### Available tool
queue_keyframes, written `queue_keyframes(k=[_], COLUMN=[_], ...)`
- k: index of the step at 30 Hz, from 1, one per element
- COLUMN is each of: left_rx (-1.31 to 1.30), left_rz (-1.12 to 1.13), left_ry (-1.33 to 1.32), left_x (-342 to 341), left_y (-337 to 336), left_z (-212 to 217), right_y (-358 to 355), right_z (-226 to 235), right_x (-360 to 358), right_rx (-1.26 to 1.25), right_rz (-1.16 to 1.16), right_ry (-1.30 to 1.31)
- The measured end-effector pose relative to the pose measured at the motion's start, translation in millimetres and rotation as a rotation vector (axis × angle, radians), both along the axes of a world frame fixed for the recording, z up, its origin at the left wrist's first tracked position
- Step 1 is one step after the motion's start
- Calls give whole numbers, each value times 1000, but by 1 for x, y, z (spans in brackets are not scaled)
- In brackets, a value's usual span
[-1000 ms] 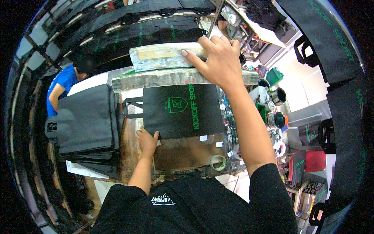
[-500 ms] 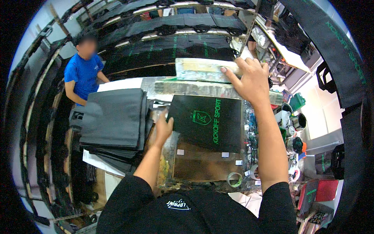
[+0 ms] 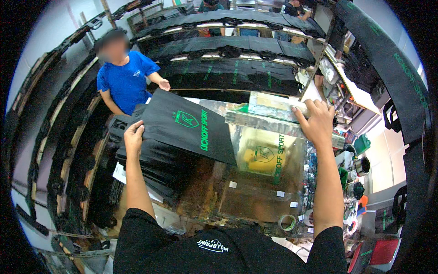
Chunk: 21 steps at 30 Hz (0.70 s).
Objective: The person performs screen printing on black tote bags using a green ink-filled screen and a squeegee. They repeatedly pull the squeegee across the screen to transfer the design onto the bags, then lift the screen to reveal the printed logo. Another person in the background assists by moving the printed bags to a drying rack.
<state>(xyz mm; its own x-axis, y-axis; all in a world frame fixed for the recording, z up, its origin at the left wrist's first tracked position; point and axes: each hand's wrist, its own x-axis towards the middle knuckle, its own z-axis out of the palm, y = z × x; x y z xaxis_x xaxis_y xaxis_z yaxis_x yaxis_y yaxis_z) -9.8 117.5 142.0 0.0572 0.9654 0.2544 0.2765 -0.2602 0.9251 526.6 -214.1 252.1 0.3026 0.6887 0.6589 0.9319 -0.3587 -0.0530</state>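
Observation:
A black bag (image 3: 171,132) with a green printed crest and lettering is lifted and tilted over the left of the table. Its left edge is pinched between the fingers and thumb of my left hand (image 3: 133,137). My right hand (image 3: 315,121) is closed over the right end of a pale, paint-stained squeegee (image 3: 273,106), which lies along the bar of a screen frame (image 3: 264,119). Below the bar, the same crest and lettering show on a yellowish printing surface (image 3: 258,157). Under the lifted bag sits a stack of black bags (image 3: 155,176), partly hidden.
A co-worker in a blue shirt (image 3: 127,82) stands at the far left, one hand near the bag's far edge. Racks of black bags (image 3: 228,73) fill the back and left. A tape roll (image 3: 287,222) lies at the table's front; paint cans (image 3: 362,165) stand at the right.
The printed bag has come off the printing surface and moved left over the stack, held by my left hand. My right hand stays at the squeegee. The co-worker has raised a hand.

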Motion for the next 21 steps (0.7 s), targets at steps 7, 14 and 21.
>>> queue_keyframes(k=[7, 14, 21], left_rx=[122, 43, -80], left_rz=[523, 502, 415], left_ry=[361, 12, 7], left_x=[-75, -77, -66], left_y=[1, -11, -35], left_z=[-156, -226, -193], right_y=[-2, -5, -5], right_z=[-1, -6, -7], right_x=[-14, -11, -12], right_rx=[-24, -1, -31], right_rz=[-14, 16, -8], right_ry=[35, -7, -6])
